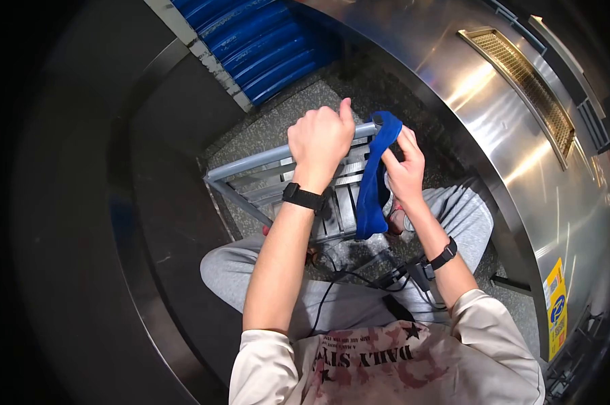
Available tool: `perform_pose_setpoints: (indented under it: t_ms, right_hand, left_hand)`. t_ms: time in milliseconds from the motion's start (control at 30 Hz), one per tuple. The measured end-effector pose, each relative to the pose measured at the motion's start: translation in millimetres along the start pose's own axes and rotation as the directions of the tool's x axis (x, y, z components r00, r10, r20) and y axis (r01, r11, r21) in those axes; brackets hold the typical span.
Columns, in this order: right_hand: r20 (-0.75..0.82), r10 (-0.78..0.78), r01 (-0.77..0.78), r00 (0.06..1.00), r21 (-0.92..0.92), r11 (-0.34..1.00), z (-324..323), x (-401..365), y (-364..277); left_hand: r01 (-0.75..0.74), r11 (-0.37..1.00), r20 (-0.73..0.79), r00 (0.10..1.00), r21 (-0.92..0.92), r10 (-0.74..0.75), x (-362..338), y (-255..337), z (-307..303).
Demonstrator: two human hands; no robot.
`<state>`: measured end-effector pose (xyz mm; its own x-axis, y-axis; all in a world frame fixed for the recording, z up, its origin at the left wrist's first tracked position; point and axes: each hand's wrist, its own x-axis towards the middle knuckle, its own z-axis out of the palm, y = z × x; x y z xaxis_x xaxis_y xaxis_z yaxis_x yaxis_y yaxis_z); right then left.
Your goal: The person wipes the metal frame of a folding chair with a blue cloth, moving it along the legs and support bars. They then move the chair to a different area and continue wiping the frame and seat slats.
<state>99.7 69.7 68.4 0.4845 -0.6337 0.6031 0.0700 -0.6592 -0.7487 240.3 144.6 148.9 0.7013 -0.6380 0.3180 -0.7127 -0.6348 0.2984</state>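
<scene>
A grey tubular metal frame (pixel 247 163) with slats stands tilted in front of me, between my legs. My left hand (pixel 318 138) is closed around its top rail, thumb pointing up. At the rail's right end, a blue cloth (pixel 371 202) drapes over the corner and hangs down along the frame's side. My right hand (pixel 406 169) pinches the cloth near its top, with some fingers behind it. Part of the frame's lower right is hidden by the cloth.
A curved stainless steel counter (pixel 480 101) with a vent grille (pixel 521 88) rises on the right, bearing a yellow label (pixel 556 309). A blue ribbed panel (pixel 258 40) is at the back. A dark panel (pixel 170 169) stands left. Black cables (pixel 328 297) cross my lap.
</scene>
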Motion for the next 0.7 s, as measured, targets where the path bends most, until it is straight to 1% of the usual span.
perform_pose_setpoints:
  t_ms: [67,100,133,200,233,300,333,400,433,500,567,600,667,700]
  right_hand:
    - [-0.098,0.13,-0.099,0.987,0.273,0.957,19,6,-4]
    - [-0.072,0.211,-0.184,0.975,0.276,0.943,28,3,-2]
    - [-0.085,0.169,-0.152,0.982,0.178,0.972,33,-1,0]
    - [-0.136,0.148,-0.139,0.98,0.068,0.988,39,-7,1]
    - [-0.127,0.156,-0.149,0.98,0.058,0.987,43,-11,8]
    - [-0.23,0.011,-0.034,0.973,-0.095,0.995,51,-25,23]
    - [-0.225,0.021,-0.045,0.974,-0.101,0.994,50,-31,29]
    - [-0.151,0.084,-0.102,0.985,-0.117,0.988,48,-38,33]
    - [-0.131,0.064,-0.08,0.989,-0.119,0.99,48,-39,36]
    - [-0.13,0.108,-0.123,0.986,-0.118,0.985,51,-45,45]
    - [-0.134,0.165,-0.182,0.977,-0.129,0.975,55,-54,55]
    - [-0.135,0.169,-0.186,0.976,-0.128,0.974,57,-66,61]
    - [-0.103,0.259,-0.275,0.96,-0.202,0.94,61,-97,81]
    - [-0.028,0.269,-0.269,0.963,-0.215,0.939,59,-115,96]
  left_hand:
    - [0.018,1.0,0.02,1.0,-0.009,-0.018,-2,2,-2]
    - [0.029,0.999,0.034,0.999,-0.018,-0.029,-3,3,-4]
    - [0.037,0.999,0.046,0.998,-0.019,-0.036,-5,3,-5]
    - [0.027,1.0,0.019,0.999,-0.009,-0.027,-5,4,-5]
    - [0.033,0.999,0.032,0.999,-0.016,-0.033,-5,5,-4]
    - [0.021,1.0,0.014,1.0,-0.009,-0.021,-6,5,-3]
    - [0.024,1.0,0.028,0.999,-0.013,-0.024,-5,6,-3]
    - [0.034,0.999,0.039,0.999,0.012,-0.034,-3,7,-2]
    - [0.042,0.999,0.049,0.998,0.017,-0.042,-2,6,-1]
    - [0.024,1.0,-0.023,0.999,0.007,-0.023,0,6,3]
    - [0.029,1.0,-0.002,1.0,0.002,-0.029,5,5,4]
    - [0.036,0.999,0.012,0.999,-0.002,-0.036,8,4,5]
    - [0.034,0.999,0.003,0.999,0.007,-0.034,12,3,9]
    - [0.038,0.999,0.01,0.999,0.017,-0.038,14,3,10]
